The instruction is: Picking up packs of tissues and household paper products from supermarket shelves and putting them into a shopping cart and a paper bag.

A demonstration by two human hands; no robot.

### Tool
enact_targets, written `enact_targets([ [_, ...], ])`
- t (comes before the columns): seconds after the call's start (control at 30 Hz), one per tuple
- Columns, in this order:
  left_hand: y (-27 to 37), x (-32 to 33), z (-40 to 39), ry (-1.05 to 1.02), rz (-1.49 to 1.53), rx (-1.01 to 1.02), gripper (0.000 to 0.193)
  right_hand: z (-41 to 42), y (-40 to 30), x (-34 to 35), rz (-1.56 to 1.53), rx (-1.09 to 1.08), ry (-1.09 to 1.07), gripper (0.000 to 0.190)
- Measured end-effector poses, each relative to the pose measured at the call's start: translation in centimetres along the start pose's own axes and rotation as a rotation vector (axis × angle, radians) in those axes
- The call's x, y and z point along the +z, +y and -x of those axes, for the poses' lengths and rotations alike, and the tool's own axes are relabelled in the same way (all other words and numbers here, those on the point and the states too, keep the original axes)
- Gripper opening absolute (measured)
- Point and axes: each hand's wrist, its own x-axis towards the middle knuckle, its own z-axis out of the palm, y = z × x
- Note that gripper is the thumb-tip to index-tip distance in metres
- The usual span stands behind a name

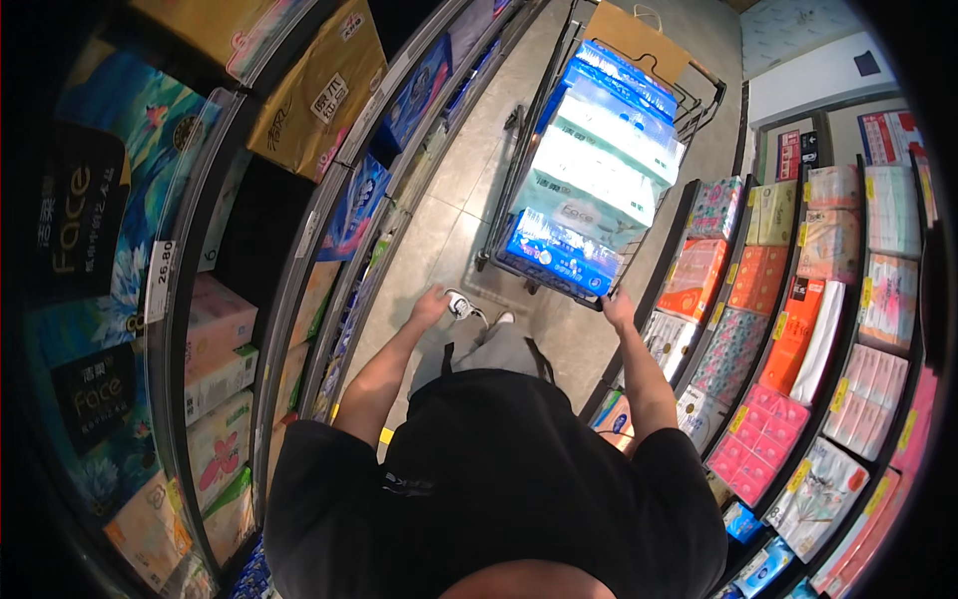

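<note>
A metal-framed shopping cart point(516, 273) stands before me in the aisle, piled with tissue packs. Blue plastic-wrapped packs point(561, 254) lie at its near end, pale green and white packs point(599, 157) fill the middle, and a further blue pack point(621, 78) is at the far end. Beyond them stands a brown paper bag point(636, 37) with a handle. My right hand point(618, 308) grips the near right corner of the cart. My left hand point(432, 305) hangs over the floor, left of the cart and off it; its fingers look loosely curled, and nothing shows in it.
Shelves of packaged tissues line the left side, with a gold pack point(322, 90) and a price tag point(159, 281) near me. On the right, tilted shelves hold orange packs point(692, 277) and pink packs point(757, 442). My shoes point(464, 305) are on the tiled floor just behind the cart.
</note>
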Motion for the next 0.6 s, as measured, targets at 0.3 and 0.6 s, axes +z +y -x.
enact_targets([
  [0.3, -14.0, -2.7, 10.1, 0.005, 0.224, -0.677, 0.042, -9.3, -9.6, -7.3, -0.241, -0.247, 0.679, 0.055],
  [0.6, -5.0, -1.0, 10.2, 0.364, 0.606, -0.471, 0.043, -17.7, -17.5, -15.9, 0.109, -0.746, 0.68, 0.042],
])
